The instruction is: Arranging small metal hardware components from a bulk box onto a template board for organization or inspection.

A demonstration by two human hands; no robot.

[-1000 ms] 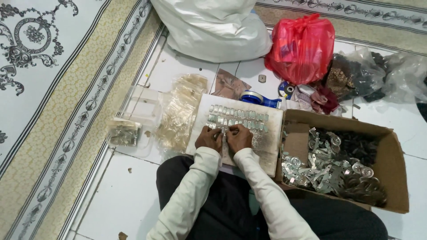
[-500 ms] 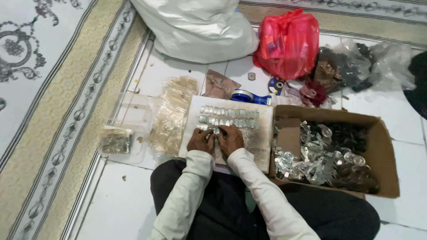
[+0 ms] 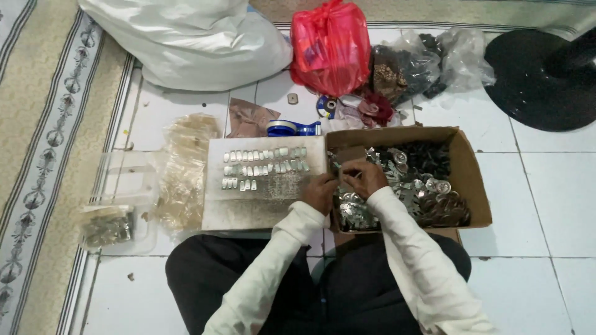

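My left hand [image 3: 321, 192] and my right hand [image 3: 363, 178] are close together over the left end of a cardboard box [image 3: 469, 170] full of small silvery and dark metal parts [image 3: 406, 186]. The fingers of both hands pinch at a small silvery piece between them; which hand holds it is hard to tell. To the left lies a grey board [image 3: 261, 198] with rows of small silvery pieces [image 3: 264, 164] laid out on its upper half. My sleeves are white and my legs are crossed under the board.
Clear plastic packets [image 3: 180, 174] and a clear tray [image 3: 115, 211] lie left of the board. A blue tape dispenser [image 3: 292, 128], a red bag [image 3: 330, 46], a white sack [image 3: 186, 40], dark bags [image 3: 422, 65] and a black round base [image 3: 546, 77] are behind. Carpet [image 3: 43, 124] borders the tiles.
Both hands moved right, from the board's rows of silvery pieces to the left end of the cardboard box. The camera view shifted right too.
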